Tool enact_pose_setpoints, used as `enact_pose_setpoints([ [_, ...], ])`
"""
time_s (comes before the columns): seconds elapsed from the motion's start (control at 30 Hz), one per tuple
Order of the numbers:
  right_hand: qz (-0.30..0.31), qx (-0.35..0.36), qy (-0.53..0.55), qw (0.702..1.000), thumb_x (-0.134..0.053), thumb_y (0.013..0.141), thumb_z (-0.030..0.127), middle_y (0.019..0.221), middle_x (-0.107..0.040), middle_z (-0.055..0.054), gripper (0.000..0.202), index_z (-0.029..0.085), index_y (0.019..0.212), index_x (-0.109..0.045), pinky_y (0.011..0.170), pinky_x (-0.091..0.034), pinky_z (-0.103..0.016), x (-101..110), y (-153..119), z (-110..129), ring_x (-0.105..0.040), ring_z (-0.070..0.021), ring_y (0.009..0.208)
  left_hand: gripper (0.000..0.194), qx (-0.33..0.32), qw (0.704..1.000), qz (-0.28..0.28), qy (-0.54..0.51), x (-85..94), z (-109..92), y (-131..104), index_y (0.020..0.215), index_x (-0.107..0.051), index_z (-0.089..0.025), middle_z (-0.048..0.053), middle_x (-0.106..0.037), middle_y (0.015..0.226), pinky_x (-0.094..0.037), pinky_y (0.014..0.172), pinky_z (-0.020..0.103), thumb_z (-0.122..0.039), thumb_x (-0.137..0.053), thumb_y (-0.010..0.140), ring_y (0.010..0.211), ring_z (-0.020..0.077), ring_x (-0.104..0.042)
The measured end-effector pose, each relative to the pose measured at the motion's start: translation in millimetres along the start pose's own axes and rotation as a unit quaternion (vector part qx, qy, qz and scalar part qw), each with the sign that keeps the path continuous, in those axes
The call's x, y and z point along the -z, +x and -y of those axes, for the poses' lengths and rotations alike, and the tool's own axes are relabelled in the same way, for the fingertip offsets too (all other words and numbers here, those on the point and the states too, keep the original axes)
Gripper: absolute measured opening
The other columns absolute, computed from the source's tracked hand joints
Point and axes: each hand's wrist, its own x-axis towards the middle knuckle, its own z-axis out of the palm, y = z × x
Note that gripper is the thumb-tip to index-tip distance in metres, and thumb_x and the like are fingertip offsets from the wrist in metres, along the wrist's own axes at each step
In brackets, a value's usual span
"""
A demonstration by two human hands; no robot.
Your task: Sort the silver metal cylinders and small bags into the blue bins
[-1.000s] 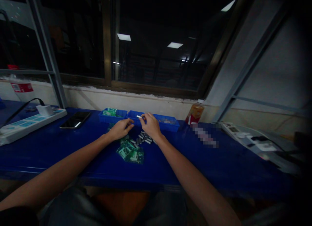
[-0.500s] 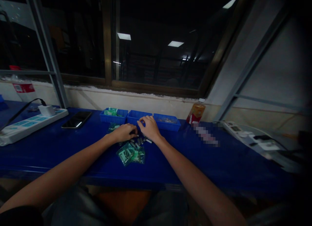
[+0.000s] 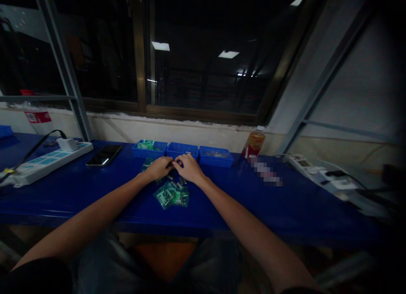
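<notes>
- Two bare hands at work over the blue table (image 3: 269, 205): left hand (image 3: 159, 169) and right hand (image 3: 189, 170), side by side, fingertips meeting or nearly so.
- Left hand: fingers curled inward and down; whether anything is gripped cannot be determined.
- Right hand: thumb and fingers bent toward the left hand; grip likewise cannot be determined. A small pale item (image 3: 188, 153) shows at its far edge, against the middle bin; whether held or lying there is unclear.
- Metal pieces (image 3: 174, 184): loose on the table, directly below and between the hands, partly covered by them.
- Green packets (image 3: 165, 194): overlapping, flat on the table, nearer the wearer than the metal pieces.
- Three blue bins in a row beyond the hands: left bin (image 3: 148, 154) holding green packaging, middle bin (image 3: 173, 154) partly hidden by the right hand, right bin (image 3: 217, 162) holding small parts, type not discernible.
- Phone (image 3: 104, 155): left side, between the power strip (image 3: 53, 164) and left bin.
- Amber-coloured bottle (image 3: 254, 144): upright, right of the right bin.
</notes>
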Motion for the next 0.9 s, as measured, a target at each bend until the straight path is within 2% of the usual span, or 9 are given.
enact_pose_setpoints([
  [0.43, 0.002, -0.011, -0.006, 1.0, -0.052, 0.082, 0.029, 0.075, -0.058, -0.002, 0.016, 0.018, 0.091, -0.057, 0.072, -0.037, -0.028, -0.6, -1.8, 0.0, -0.049, -0.0162, 0.077, 0.021, -0.008, 0.999, -0.045, -0.007, 1.9, -3.3, -0.6, 0.093, -0.061, -0.014, 0.009, -0.065, 0.091, -0.044, 0.081, 0.033, -0.015, -0.045, 0.08, 0.089, 0.0219, -0.058],
  [0.9, 0.02, -0.05, -0.044, 0.998, -0.051, 0.082, 0.033, 0.083, -0.061, -0.004, 0.021, 0.018, 0.095, -0.057, 0.071, -0.038, -0.027, 0.5, -2.1, 0.8, -0.051, -0.0165, 0.08, 0.026, -0.01, 0.998, -0.064, 0.004, 1.2, -6.3, -1.2, 0.098, -0.063, -0.015, 0.007, -0.066, 0.092, -0.043, 0.082, 0.031, -0.02, -0.039, 0.088, 0.087, 0.0205, -0.058],
])
